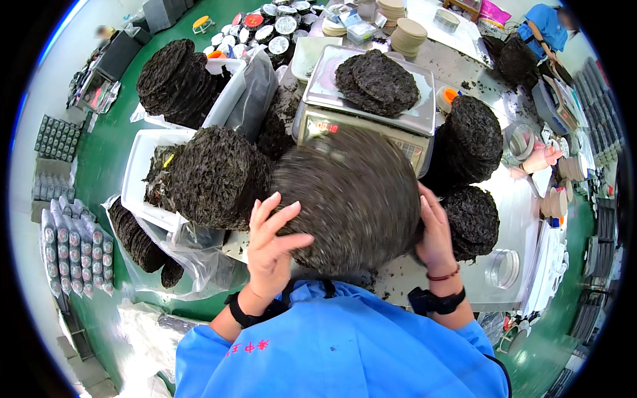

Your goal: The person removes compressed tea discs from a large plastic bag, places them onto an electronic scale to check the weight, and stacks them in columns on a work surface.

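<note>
A large round stack of dark dried seaweed cakes [352,205], blurred by motion, is between my two hands in front of my chest. My left hand [273,247] braces its left side, fingers spread and thumb over the edge. On the opposite side, my right hand [434,232] presses against the stack, its fingertips partly hidden. Just beyond it stands a digital scale [419,142] with a metal tray; the stack covers part of its front. A few loose seaweed cakes [377,83] lie on that tray.
More seaweed stacks stand left [219,176] and right [472,139]. White plastic bins [142,179] and a clear bag [199,265] are at left. Round lidded containers [285,26] crowd the far end. A co-worker in blue [547,30] is at far right; another hand [543,159] reaches in there.
</note>
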Demonstrator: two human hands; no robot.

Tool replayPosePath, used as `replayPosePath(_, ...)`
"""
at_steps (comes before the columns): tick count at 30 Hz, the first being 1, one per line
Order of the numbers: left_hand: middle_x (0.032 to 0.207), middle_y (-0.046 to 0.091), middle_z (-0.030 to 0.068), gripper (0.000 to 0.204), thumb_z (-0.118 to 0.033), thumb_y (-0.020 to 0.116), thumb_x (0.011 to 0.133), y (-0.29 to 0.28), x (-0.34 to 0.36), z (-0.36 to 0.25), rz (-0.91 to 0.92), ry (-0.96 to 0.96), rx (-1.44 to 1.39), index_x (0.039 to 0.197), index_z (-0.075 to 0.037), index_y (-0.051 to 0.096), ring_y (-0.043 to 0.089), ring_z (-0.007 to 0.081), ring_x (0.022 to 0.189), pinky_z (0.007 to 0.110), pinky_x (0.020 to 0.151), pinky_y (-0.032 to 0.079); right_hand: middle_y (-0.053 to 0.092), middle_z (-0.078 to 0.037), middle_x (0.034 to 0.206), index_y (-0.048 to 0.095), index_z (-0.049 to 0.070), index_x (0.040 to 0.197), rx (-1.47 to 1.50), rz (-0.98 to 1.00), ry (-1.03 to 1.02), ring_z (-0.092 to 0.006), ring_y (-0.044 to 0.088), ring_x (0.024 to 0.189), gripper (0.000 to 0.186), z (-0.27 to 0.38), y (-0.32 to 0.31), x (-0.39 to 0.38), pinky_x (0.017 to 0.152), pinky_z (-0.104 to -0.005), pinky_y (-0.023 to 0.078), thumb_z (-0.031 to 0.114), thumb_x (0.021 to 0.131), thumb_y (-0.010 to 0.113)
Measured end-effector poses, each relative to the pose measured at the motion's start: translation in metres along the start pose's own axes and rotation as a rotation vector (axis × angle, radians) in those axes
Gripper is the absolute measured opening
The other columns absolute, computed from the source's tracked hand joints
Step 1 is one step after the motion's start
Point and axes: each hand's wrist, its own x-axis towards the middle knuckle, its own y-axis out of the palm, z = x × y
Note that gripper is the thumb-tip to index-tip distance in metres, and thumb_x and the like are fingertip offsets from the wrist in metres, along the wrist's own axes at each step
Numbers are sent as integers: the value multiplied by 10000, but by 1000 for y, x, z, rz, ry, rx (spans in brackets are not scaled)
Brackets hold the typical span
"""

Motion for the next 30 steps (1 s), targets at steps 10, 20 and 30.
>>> replayPosePath(10,1478,398,158,397,105,517,771,4,-14,26,66,-332,-300,1035,-86,744,366,325,1381,425,1148,282,581,-92,1289,470,21,1362,363,79,260,-205,581,1150,436,-1,44,19,987,-357,481,197,974,564)
replayPosePath(20,1253,584,103,519,-14,679,874,16,2,42,-213,-1092,-1031,1336,-22,444,575,197,1122,359,996,460,563,-27,1170,470,23,1280,-217,206,8,-109,531,1075,382,-25,43,69,947,-296,443,163,956,616)
replayPosePath(30,1339,492,93,490,-28,537,966,12,86,41,-601,-632,-827,1419,-43,351,499,193,1184,344,1030,399,467,-100,1399,386,186,1452,-1732,80,-727,-302,400,1317,786,-7,-3,231,1047,-479,322,371,778,744)
